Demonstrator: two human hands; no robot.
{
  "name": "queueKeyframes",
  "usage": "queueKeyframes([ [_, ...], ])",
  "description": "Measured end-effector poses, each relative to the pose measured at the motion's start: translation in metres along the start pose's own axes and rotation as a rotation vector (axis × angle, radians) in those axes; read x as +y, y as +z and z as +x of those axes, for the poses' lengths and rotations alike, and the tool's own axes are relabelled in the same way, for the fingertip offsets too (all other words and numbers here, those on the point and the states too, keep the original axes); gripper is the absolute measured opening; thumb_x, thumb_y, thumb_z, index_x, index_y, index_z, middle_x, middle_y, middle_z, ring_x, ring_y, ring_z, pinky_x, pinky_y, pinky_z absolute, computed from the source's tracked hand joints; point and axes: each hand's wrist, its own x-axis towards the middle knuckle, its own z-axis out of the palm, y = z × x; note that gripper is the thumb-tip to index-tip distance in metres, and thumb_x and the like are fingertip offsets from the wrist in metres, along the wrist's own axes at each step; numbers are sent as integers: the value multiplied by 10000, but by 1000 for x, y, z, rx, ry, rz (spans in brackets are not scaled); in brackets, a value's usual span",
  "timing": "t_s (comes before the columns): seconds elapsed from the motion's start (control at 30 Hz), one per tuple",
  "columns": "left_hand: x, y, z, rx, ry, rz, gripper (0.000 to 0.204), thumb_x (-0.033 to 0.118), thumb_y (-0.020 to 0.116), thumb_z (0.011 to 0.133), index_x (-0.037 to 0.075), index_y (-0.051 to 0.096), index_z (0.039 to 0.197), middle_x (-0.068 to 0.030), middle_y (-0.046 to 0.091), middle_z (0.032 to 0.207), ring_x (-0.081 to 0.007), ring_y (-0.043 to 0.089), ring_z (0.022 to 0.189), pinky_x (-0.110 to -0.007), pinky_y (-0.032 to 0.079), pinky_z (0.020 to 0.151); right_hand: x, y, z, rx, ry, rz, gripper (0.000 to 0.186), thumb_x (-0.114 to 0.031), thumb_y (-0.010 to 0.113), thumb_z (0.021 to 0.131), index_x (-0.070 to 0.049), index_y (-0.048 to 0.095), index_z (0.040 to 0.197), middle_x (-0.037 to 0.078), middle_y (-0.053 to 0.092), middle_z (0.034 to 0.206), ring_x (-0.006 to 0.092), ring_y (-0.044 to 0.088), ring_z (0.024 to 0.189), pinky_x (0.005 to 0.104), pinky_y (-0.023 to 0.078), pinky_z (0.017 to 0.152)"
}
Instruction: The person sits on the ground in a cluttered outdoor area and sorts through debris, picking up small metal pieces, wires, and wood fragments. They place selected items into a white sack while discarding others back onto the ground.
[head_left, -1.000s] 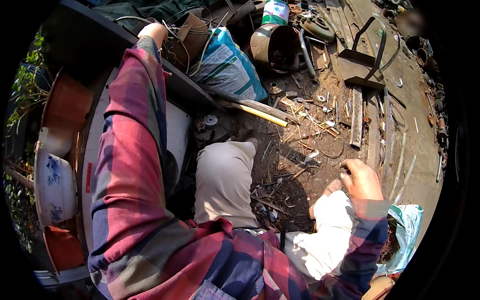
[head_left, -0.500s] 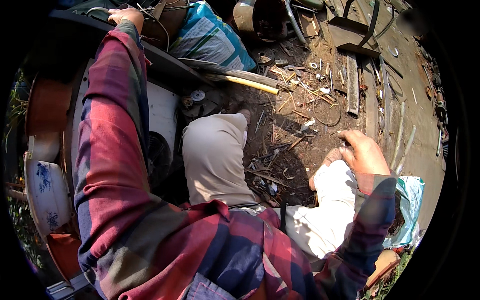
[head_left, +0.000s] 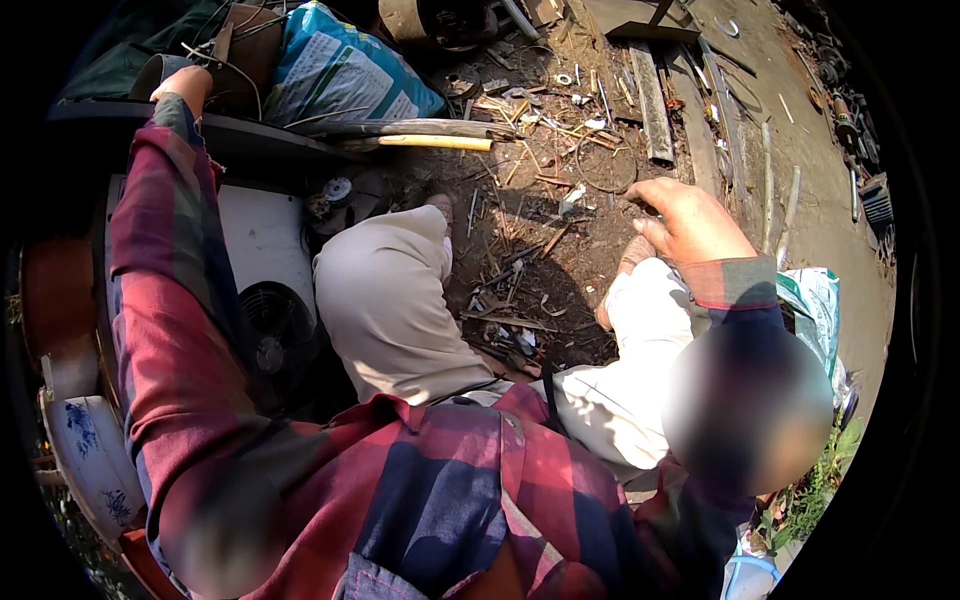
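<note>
My left arm, in a red and navy plaid sleeve, stretches to the far left. At its end my left hand is bent closed beside a grey round container, on top of a dark casing. What those fingers hold, if anything, is hidden. Over my bent right leg hangs my right hand, fingers loosely curved and thumb apart, with nothing seen between them. Below it shows my bare right foot. Beige trousers cover my parted knees.
A blue and white sack leans at the back, with a yellow stick before it. Wood scraps litter the ground between my feet. Planks lie to the right. A white panel and a black fan stand left.
The whole view has shifted, so most things sit further left and higher. The grey round container beside my left hand now shows more. My right hand keeps its place over the leg.
</note>
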Motion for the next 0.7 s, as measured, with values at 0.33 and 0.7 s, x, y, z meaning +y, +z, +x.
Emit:
queueKeyframes([
  [0.33,55,18,-96,895,439,-319,280,249,559,879,100,624,1107,-80,655,1080,-320,607,1024,-456,438,871,47,17,15,-49,126,74,279,-141,628,840,-3,605,1081,202,641,1050,345,604,1014,390,477,865],
  [0.7,103,70,-380,569,1572,-829,384,131,708,713,26,569,1055,-125,614,1077,-299,588,981,-390,451,888,210,64,85,-49,375,-63,275,-186,666,810,-48,655,1047,160,673,940,281,640,900,365,498,799],
])
